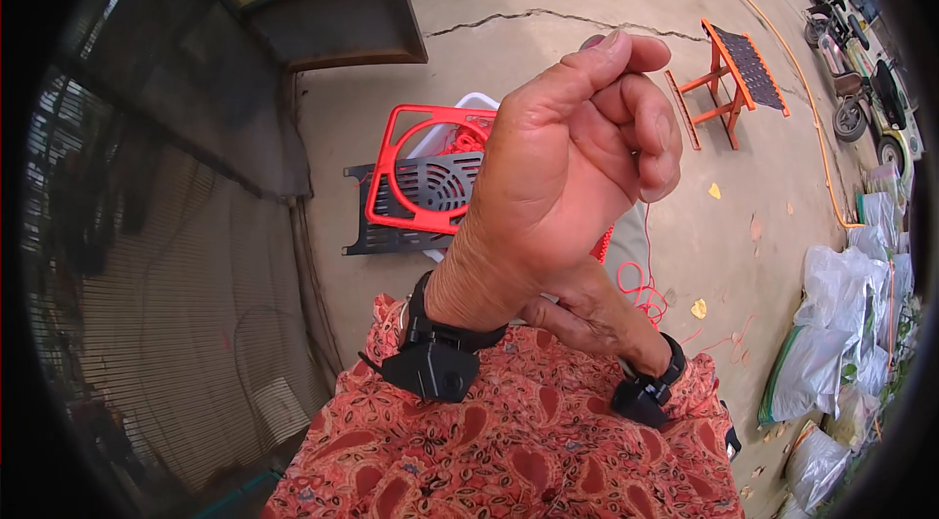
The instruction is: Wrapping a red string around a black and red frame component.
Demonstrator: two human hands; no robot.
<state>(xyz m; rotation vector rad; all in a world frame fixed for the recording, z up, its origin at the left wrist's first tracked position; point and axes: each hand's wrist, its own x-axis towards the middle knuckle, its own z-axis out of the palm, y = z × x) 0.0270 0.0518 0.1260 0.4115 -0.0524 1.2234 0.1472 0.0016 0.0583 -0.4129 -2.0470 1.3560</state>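
My left hand (587,147) is raised in front of me, palm toward me, its fingers curled in and the thumb close to the index finger. Whatever may sit in that curl is hidden. Behind and below its wrist lies my right hand (582,314), mostly covered, so its fingers do not show. Just past the right hand a bit of red braided or knotted work (603,245) peeks out. Thin red cord (641,289) loops down from there. Left of my hands, a red square frame (391,167) with a round opening rests on a dark grey slotted panel (377,240).
Under the frame and panel is a white bin (477,100) with red cord (469,139). An orange stool (748,69) with a dark woven seat stands at far right. White sacks (831,314) line the right side. A screen door (196,255) borders the left; a hose (817,118) crosses the concrete.
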